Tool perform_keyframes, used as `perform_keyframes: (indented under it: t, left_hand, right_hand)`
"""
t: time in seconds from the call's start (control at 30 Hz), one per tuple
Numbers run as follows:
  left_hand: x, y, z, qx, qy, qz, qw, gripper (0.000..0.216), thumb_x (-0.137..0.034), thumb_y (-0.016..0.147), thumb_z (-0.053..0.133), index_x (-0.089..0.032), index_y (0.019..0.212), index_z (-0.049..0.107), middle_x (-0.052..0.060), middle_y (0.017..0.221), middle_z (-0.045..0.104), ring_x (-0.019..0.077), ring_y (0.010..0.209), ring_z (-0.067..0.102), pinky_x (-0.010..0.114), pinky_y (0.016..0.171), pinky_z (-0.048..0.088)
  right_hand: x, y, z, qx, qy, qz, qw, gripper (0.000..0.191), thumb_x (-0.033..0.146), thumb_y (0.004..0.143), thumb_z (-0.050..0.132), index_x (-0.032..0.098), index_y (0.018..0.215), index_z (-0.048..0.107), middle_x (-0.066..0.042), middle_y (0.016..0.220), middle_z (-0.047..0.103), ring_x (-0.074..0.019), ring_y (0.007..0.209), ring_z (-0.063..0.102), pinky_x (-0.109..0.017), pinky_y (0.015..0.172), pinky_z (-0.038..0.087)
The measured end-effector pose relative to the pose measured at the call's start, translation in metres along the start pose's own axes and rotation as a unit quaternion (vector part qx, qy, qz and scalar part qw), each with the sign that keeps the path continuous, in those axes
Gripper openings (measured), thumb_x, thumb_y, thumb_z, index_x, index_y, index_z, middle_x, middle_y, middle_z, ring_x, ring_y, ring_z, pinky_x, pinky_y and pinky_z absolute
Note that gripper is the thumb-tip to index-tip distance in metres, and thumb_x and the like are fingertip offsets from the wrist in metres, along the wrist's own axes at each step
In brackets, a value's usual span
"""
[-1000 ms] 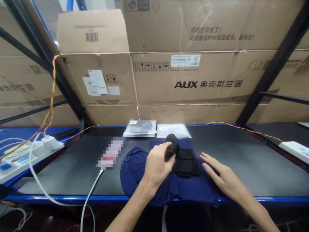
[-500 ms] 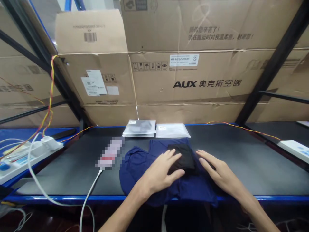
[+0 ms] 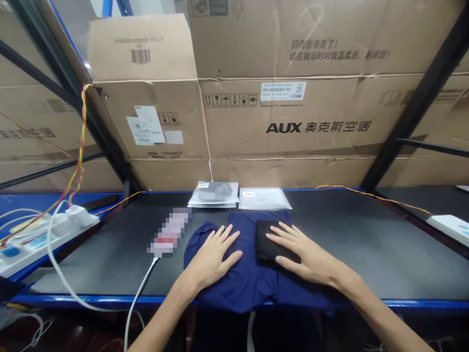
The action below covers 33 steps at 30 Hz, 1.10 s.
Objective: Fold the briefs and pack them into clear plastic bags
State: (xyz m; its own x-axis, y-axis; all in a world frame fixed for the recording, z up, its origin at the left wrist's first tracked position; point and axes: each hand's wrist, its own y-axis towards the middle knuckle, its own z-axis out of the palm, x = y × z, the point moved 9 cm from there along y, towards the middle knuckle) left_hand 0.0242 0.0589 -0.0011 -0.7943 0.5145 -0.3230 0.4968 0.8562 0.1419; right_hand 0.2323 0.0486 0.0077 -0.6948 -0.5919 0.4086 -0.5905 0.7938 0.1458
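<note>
A dark blue garment (image 3: 249, 274) lies spread on the black worktop, its lower part hanging over the front edge. On top of it, right of centre, sits a small folded black cloth (image 3: 266, 242). My right hand (image 3: 298, 249) rests on this black cloth with fingers spread, covering its right part. Further left, my left hand (image 3: 218, 256) lies on the blue fabric, fingers stretched out and apart, holding nothing. The kind of garment cannot be made out.
Two flat clear-bagged packets, one dark (image 3: 213, 194) and one pale (image 3: 264, 198), lie at the back. A blurred-out device (image 3: 170, 232) on a white cable (image 3: 141, 288) is at left. Power strips (image 3: 47, 239) flank the black worktop (image 3: 366, 249). Cardboard boxes (image 3: 234, 132) stand behind.
My left hand has moved left off the black cloth onto the blue fabric. My right hand has come left from beside the black cloth and now rests on it.
</note>
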Motion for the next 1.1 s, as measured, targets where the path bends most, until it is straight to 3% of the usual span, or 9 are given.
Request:
perform_keyframes:
  t: [0.2,0.37,0.5,0.63,0.8,0.93,1.1]
  left_hand:
    - [0.002,0.012,-0.006,0.005,0.007,-0.006,1.0,0.05,-0.048,0.099,0.042,-0.024,0.143,0.047,0.01,0.156,0.034,0.0274,0.146,0.026,0.05,0.119,0.022]
    - [-0.003,0.059,-0.018,-0.017,0.034,0.054,0.998,0.044,-0.035,0.098,0.044,-0.017,0.137,0.053,0.011,0.154,0.038,0.024,0.143,0.033,0.041,0.118,0.029]
    - [-0.004,0.095,-0.008,-0.002,0.048,0.091,0.995,0.045,-0.032,0.097,0.045,-0.013,0.137,0.053,0.014,0.152,0.041,0.0251,0.14,0.039,0.038,0.116,0.032]
    - [0.0,0.111,0.003,-0.015,0.048,0.093,0.994,0.045,-0.034,0.096,0.046,-0.012,0.135,0.053,0.016,0.149,0.044,0.0262,0.139,0.041,0.039,0.116,0.033]
    - [-0.004,0.11,-0.001,-0.041,0.049,0.122,0.99,0.044,-0.036,0.096,0.046,-0.014,0.134,0.053,0.014,0.144,0.051,0.0253,0.136,0.045,0.041,0.115,0.035]
    - [-0.023,0.091,-0.015,-0.058,0.069,0.175,0.98,0.039,-0.019,0.094,0.045,-0.016,0.132,0.054,0.01,0.139,0.055,0.0231,0.129,0.05,0.037,0.111,0.04]
    - [-0.039,0.055,-0.019,-0.048,0.087,0.209,0.973,0.05,-0.001,0.087,0.039,-0.019,0.13,0.055,0.008,0.132,0.059,0.0225,0.127,0.051,0.034,0.105,0.046]
  right_hand:
    - [-0.002,-0.002,0.001,0.006,-0.016,0.004,1.0,0.057,0.054,0.096,0.046,0.036,0.149,0.036,0.0,0.158,0.029,-0.0278,0.148,0.016,-0.056,0.119,0.015]
    - [-0.001,-0.002,0.001,-0.001,-0.01,0.007,1.0,0.057,0.054,0.096,0.046,0.036,0.149,0.036,-0.001,0.159,0.029,-0.0282,0.148,0.016,-0.056,0.119,0.017]
    - [-0.001,-0.002,0.0,-0.004,0.007,0.007,1.0,0.058,0.053,0.095,0.049,0.036,0.148,0.036,-0.002,0.158,0.03,-0.0294,0.147,0.019,-0.057,0.118,0.018]
    - [-0.003,-0.001,0.001,-0.005,0.003,0.006,1.0,0.057,0.053,0.095,0.048,0.037,0.148,0.036,-0.001,0.158,0.03,-0.0284,0.147,0.019,-0.056,0.118,0.018]
    - [-0.004,-0.002,-0.001,-0.004,0.013,0.003,1.0,0.062,0.055,0.092,0.053,0.036,0.148,0.037,-0.001,0.158,0.03,-0.0296,0.147,0.018,-0.056,0.119,0.017]
    - [-0.001,-0.003,-0.001,0.024,0.013,0.005,1.0,0.079,0.058,0.083,0.063,0.034,0.151,0.031,-0.004,0.16,0.023,-0.0322,0.148,0.014,-0.058,0.118,0.017]
    - [0.0,-0.001,-0.004,0.02,0.007,0.001,1.0,0.075,0.037,0.081,0.065,0.032,0.15,0.036,-0.004,0.157,0.03,-0.0323,0.147,0.019,-0.057,0.117,0.02]
